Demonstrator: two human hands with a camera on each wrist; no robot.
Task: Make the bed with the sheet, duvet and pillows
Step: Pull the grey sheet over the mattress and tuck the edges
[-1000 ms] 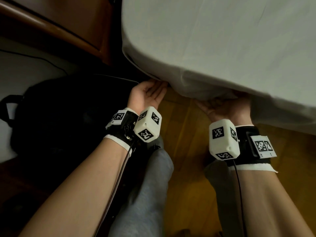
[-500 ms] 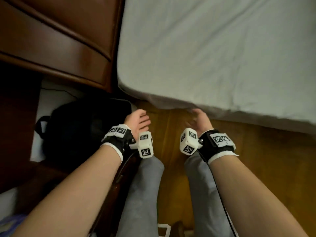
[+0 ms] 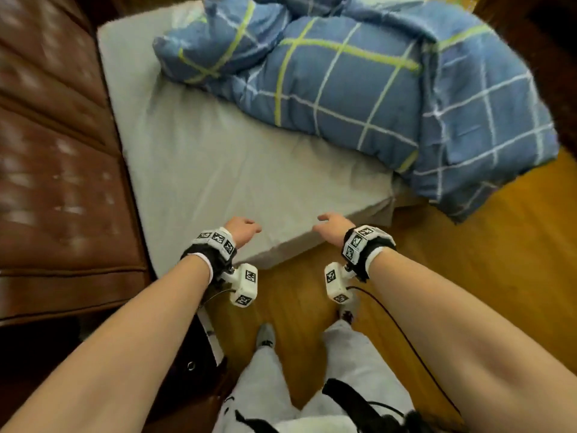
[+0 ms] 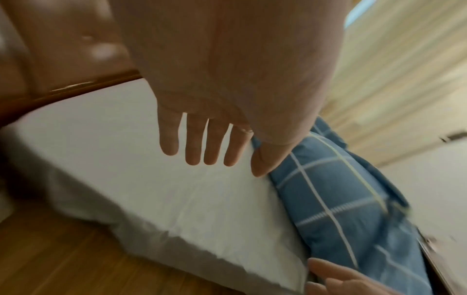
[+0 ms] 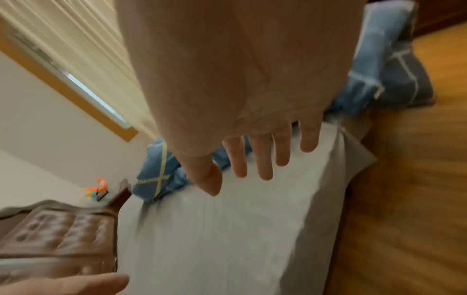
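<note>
While both hands hover over the near edge of the bed, nothing is gripped at all: the left hand (image 3: 242,231) has its fingers (image 4: 194,143) straight and spread above the sheet (image 3: 224,170), and the right hand (image 3: 332,228) matches it, fingers (image 5: 262,157) loose and apart, holding nothing. The grey sheet lies across the mattress and looks fairly flat, with a few soft creases, and its near-right corner hangs a little loose at the edge. So the sheet stage looks mostly done. The duvet (image 3: 374,89), blue with white and yellow checks, sits bunched in a heap on the far right of the bed, one end spilling over the right side toward the wooden floor (image 3: 484,276). That has yet to be spread. Pillows? One lump at the far left of the heap could be one, but I cannot tell. The padded brown headboard (image 3: 56,151) runs along the left.
</note>
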